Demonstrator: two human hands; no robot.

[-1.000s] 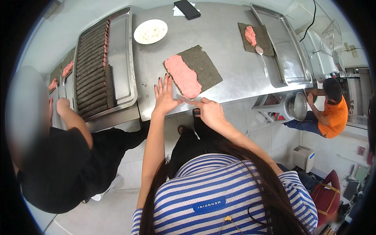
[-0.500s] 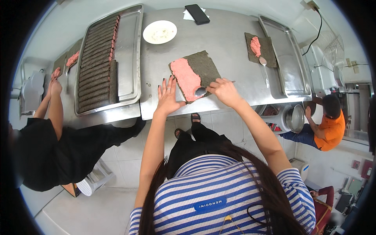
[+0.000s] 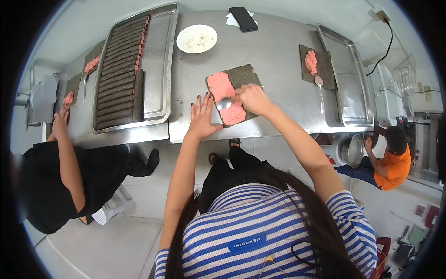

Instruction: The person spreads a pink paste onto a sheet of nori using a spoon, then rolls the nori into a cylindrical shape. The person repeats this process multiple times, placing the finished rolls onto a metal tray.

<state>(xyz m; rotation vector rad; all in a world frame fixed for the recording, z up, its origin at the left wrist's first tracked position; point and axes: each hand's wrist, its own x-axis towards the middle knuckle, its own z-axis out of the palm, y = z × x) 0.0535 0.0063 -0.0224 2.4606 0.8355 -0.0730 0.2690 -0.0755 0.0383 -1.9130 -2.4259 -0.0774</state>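
A dark seaweed sheet lies on the steel table in front of me, its left part covered by a layer of pink meat paste. My right hand is closed round the handle of a metal spoon, whose bowl rests on the paste near the middle of the layer. Fingers spread, my left hand lies flat at the sheet's left edge; whether its thumb touches the sheet is hard to see.
Left stands a metal tray with rows of dark seaweed rolls. A white bowl and a phone lie farther back. To the right are another topped sheet, a spoon and a tray. A co-worker's hands work far left.
My right hand has moved the spoon up and left, from the paste's lower right edge to its middle. The left hand keeps its place by the sheet. The view has shifted slightly.
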